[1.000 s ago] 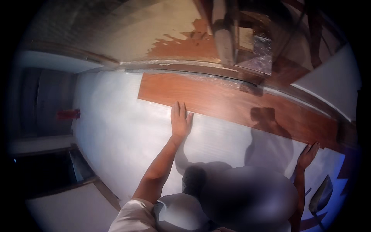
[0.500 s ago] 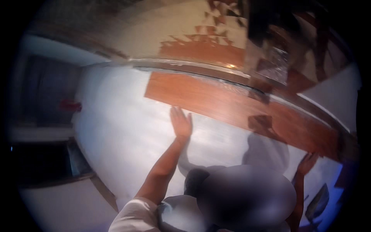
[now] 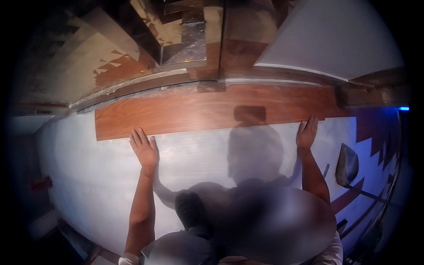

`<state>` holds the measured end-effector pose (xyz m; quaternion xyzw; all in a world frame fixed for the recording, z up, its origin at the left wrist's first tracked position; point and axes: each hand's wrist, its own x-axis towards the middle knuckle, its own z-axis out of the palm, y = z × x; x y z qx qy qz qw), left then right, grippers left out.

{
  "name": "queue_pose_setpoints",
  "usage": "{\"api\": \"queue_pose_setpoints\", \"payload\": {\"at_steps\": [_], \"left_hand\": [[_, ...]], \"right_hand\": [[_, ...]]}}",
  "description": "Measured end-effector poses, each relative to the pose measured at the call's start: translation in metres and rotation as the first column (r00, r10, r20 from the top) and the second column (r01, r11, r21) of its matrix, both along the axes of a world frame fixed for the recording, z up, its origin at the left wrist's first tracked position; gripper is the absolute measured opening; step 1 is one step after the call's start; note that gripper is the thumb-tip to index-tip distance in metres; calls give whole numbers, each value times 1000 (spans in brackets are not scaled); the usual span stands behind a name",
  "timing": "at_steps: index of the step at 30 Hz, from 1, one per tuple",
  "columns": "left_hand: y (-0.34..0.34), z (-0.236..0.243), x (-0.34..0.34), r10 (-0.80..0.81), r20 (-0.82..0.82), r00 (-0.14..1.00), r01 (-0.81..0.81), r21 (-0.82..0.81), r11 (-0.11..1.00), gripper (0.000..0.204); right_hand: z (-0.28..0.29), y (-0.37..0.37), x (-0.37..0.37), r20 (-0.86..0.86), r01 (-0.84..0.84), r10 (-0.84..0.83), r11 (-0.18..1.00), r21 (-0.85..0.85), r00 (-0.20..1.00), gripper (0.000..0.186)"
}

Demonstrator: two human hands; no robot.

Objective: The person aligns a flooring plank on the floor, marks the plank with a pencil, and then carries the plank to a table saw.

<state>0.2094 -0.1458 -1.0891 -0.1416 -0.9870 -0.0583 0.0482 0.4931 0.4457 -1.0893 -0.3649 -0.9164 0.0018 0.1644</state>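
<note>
A long reddish-brown wood-look plank (image 3: 185,108) lies across a whitish floor (image 3: 75,168). My left hand (image 3: 143,148) rests palm down at the plank's lower edge, left of centre, with its fingers spread and fingertips touching or beside that edge. My right hand (image 3: 308,132) is at the same edge near the plank's right end, fingers stretched out and fingertips on or against it. Neither hand grips anything. My head's shadow falls between them, over plank and floor.
A wall base strip (image 3: 132,87) runs behind the plank, below reflective panels and a grey panel (image 3: 322,35). A bladed tool (image 3: 346,163) with a long handle lies at right, near brown plank pieces (image 3: 371,132). A red object (image 3: 40,184) is far left; my dark shoe (image 3: 189,210) is below.
The view has swung to the right, so the plank looks more level and sits further left. Both hands remain at its lower edge, with little visible movement along it.
</note>
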Motion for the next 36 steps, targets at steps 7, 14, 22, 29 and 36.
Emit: {"api": "queue_pose_setpoints", "payload": {"at_steps": [7, 14, 22, 29, 36], "left_hand": [[-8, -7, -3, -14, 35, 999, 13, 19, 1000, 66], [-20, -7, -8, 3, 21, 1000, -3, 0, 1000, 72], [-15, -11, -34, -127, 167, 978, 122, 39, 992, 82], [15, 28, 21, -261, 105, 960, 232, 231, 945, 63], [35, 19, 70, -334, 50, 941, 324, 141, 936, 62]], "right_hand": [[-2, 9, -1, 12, 4, -4, 1000, -4, 1000, 58], [-15, 3, 11, 0, -40, 40, 998, -48, 999, 57], [-49, -27, 73, -78, -130, 118, 975, -182, 990, 62], [38, -105, 98, 122, -100, 130, 969, -227, 984, 60], [48, -150, 72, 99, -97, 146, 919, -383, 984, 61]]}}
